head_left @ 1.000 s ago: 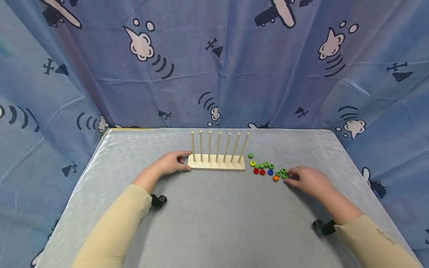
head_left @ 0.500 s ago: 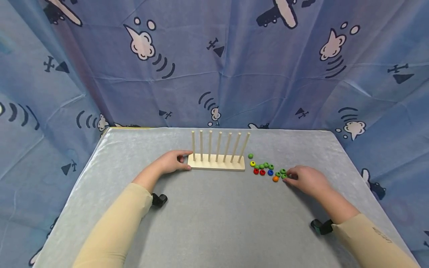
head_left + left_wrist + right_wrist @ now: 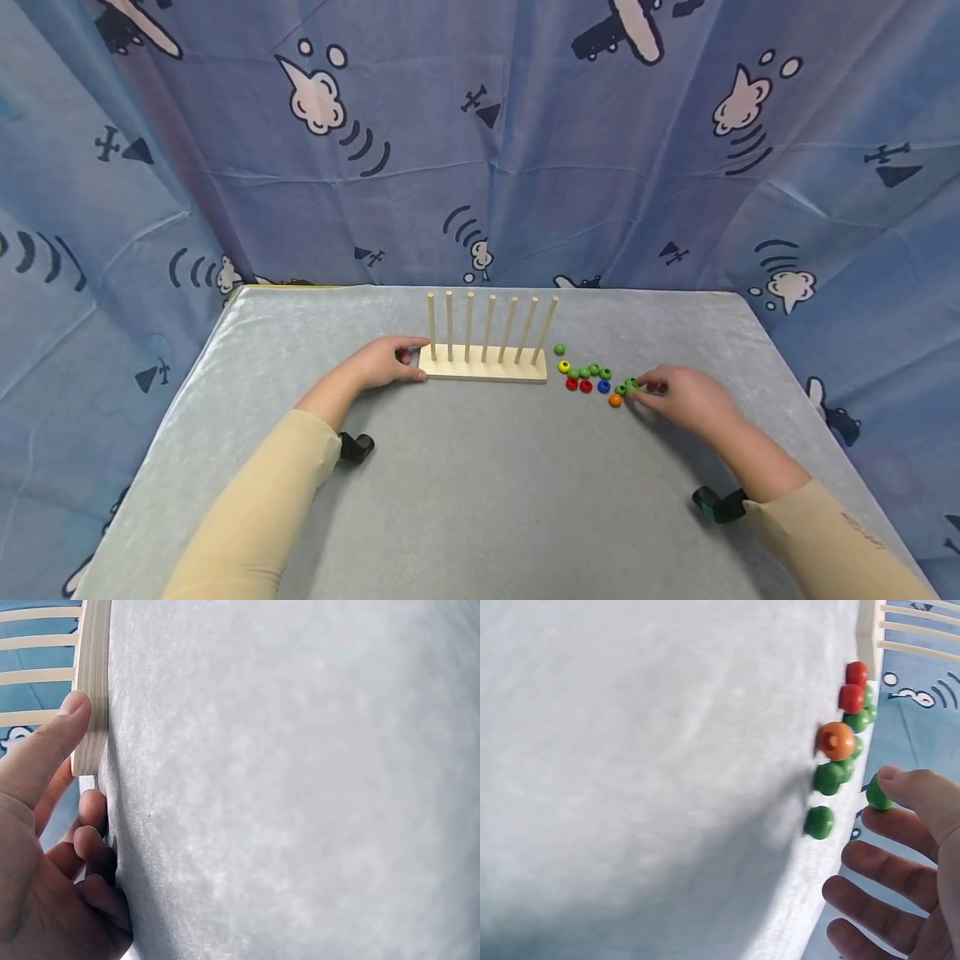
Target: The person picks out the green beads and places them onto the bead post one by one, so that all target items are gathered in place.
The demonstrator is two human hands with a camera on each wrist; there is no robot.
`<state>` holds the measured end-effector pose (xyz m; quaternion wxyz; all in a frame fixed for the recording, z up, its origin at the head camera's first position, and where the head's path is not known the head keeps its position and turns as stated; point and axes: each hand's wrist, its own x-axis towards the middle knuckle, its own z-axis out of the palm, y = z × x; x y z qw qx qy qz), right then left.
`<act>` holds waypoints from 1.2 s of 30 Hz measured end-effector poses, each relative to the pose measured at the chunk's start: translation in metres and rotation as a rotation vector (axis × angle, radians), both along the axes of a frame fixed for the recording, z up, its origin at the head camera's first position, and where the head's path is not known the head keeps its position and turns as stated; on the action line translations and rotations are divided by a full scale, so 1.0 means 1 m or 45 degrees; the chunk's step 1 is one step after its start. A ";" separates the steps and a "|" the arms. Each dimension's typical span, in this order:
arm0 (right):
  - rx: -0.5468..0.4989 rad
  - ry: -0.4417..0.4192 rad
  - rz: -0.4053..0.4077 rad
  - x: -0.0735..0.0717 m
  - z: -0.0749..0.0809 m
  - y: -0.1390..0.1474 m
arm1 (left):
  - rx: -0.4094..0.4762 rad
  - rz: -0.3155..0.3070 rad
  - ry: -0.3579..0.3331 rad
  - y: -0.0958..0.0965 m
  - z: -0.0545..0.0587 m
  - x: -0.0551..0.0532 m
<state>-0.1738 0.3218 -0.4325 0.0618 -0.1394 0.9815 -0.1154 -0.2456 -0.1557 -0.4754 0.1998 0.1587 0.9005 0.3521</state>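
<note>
Right hand [image 3: 687, 400] pinches 1 green bead [image 3: 876, 793], partly hidden by its thumb [image 3: 916, 791]; left hand [image 3: 379, 363] grips the peg rack [image 3: 483, 372].

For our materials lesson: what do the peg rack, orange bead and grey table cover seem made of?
Peg rack: apparently bare wood, pale, matt, grain lines along its edge.
Orange bead: painted wood or plastic; its smooth sheen leaves this open.
Grey table cover: probably plush fabric, softly mottled.
</note>
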 end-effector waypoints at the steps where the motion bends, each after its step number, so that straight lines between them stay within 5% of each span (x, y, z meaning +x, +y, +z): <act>1: -0.007 0.002 -0.010 0.000 0.002 -0.001 | 0.002 0.002 -0.001 0.000 0.001 0.000; 14: -0.071 0.039 -0.084 -0.006 0.024 -0.015 | 0.003 -0.003 -0.002 0.000 0.003 0.002; 36: -0.271 0.258 -0.035 -0.018 0.060 -0.069 | 0.019 0.001 -0.009 0.003 0.004 0.005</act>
